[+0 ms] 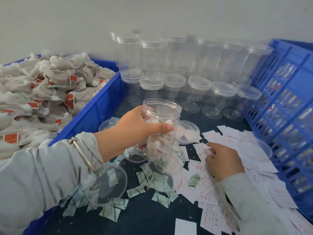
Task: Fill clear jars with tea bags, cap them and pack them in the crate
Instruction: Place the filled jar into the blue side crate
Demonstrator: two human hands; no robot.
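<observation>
My left hand (135, 128) grips an uncapped clear jar (162, 116) part-filled with tea bags, holding it above the dark table. My right hand (221, 160) rests on a scatter of white paper slips (205, 182), its fingers curled and pinching at one slip. A heap of tea bags with red tags (50, 78) fills the blue bin (94, 106) at the left. Loose clear lids (188, 132) lie on the table beside the held jar. The blue slatted crate (288, 102) stands at the right with filled jars showing through its wall.
Several empty capped jars (199, 89) stand stacked in rows against the back wall. Small green-printed sachets (135, 192) are strewn over the table in front. Another clear lid (108, 185) lies under my left forearm, and one (255, 148) by the crate.
</observation>
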